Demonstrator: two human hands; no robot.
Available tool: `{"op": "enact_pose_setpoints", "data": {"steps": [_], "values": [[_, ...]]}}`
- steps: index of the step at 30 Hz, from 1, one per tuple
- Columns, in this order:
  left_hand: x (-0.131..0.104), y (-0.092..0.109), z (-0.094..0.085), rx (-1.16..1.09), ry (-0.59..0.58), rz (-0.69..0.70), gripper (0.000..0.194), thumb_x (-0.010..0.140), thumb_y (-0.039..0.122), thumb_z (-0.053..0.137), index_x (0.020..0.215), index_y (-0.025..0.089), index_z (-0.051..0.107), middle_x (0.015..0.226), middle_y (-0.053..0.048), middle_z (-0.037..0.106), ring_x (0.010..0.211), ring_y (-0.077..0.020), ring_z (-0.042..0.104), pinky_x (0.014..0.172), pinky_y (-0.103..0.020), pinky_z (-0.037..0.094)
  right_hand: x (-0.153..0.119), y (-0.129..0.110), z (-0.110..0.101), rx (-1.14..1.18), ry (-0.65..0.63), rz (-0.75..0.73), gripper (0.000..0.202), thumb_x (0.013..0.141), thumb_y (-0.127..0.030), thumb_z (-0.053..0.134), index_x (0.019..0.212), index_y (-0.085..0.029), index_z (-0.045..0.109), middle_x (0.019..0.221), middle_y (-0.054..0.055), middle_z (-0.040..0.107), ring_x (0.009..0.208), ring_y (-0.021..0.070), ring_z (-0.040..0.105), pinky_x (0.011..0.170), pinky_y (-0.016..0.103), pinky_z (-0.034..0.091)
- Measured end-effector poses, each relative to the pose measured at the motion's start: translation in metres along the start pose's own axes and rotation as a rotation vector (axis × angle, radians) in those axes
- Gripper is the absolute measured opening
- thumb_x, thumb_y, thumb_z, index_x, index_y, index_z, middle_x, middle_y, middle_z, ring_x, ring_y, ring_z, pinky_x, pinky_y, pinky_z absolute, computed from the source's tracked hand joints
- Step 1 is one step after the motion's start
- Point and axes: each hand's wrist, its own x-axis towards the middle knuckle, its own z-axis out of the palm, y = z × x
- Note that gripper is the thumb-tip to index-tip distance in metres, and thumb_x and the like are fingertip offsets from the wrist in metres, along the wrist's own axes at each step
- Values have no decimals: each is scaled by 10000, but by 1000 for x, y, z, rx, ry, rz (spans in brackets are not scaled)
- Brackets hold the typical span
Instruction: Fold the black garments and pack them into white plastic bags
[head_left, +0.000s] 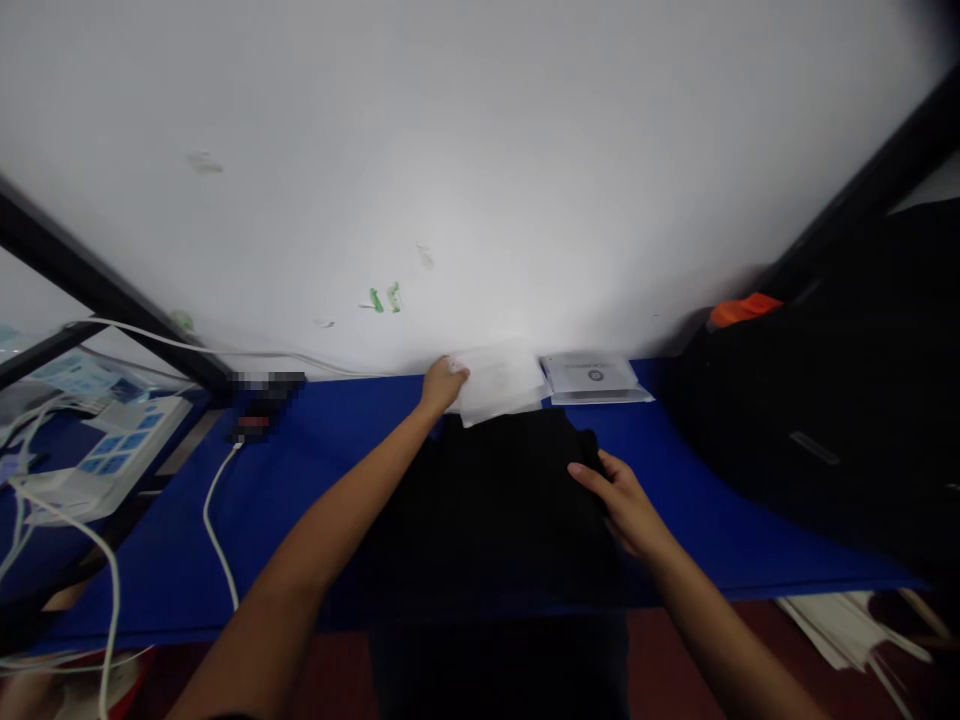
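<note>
Black garment, spread flat mid-way along the blue table, pinned at its right edge by the right hand with fingers flat, while the left hand pinches a white plastic bag at the wall side, beside a packaged item.

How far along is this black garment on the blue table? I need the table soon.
Looks done: the black garment lies flat on the blue table. In hand: the left hand grips the white sheet at the garment's far edge, and the right hand presses on its right side. Left: the sheet is not inside or around the garment, and a sealed packet lies beside it.
</note>
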Motion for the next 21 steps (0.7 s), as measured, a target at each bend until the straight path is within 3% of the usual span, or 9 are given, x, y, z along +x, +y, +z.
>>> {"op": "enact_pose_setpoints", "data": {"steps": [4,9,11,13,16,18,21], "values": [[26,-4,5,195,38,70,338,689,145,757,967,154,565,1051,-145,657,1116,-338,585,930,-420,450,-3,0,2,-15,-51,46,444,752,-528,769,1052,-206,710,911,50,760,887,254,715,769,345,559],[17,0,6,297,94,200,492,825,156,659,1262,97,441,1339,-234,470,1271,-324,481,1067,-433,365,1,-1,3,17,-60,84,419,757,-503,773,1062,-222,714,923,35,765,861,232,719,795,343,562],[-3,4,3,314,117,251,485,872,215,634,1295,93,432,1389,-236,420,1333,-319,419,1109,-434,329,2,-2,5,44,-84,108,388,751,-492,780,1022,-220,725,919,37,766,854,226,722,803,341,563],[-34,4,0,314,82,321,438,899,301,624,1279,142,476,1374,-188,464,1340,-304,416,1119,-437,331,4,-3,7,74,-113,141,362,747,-478,787,989,-214,731,907,43,766,839,222,725,800,338,566],[-94,-6,-4,252,-278,529,404,904,439,620,1240,221,563,1281,-133,587,1219,-293,543,1069,-464,401,7,-3,9,100,-121,165,374,730,-461,802,1001,-213,728,884,45,768,800,222,729,773,340,575],[-130,-16,-6,271,-453,614,557,768,486,767,1246,260,591,1384,-135,540,1314,-353,466,1100,-517,360,10,-2,7,95,-117,162,389,726,-452,806,1023,-215,724,879,43,769,783,222,730,763,341,579],[-161,-28,-10,351,-504,592,481,700,393,835,1110,243,633,1437,-144,498,1384,-400,377,1123,-582,294,12,0,3,78,-108,164,360,736,-438,802,1002,-209,723,877,41,769,780,219,730,754,330,582]]}}
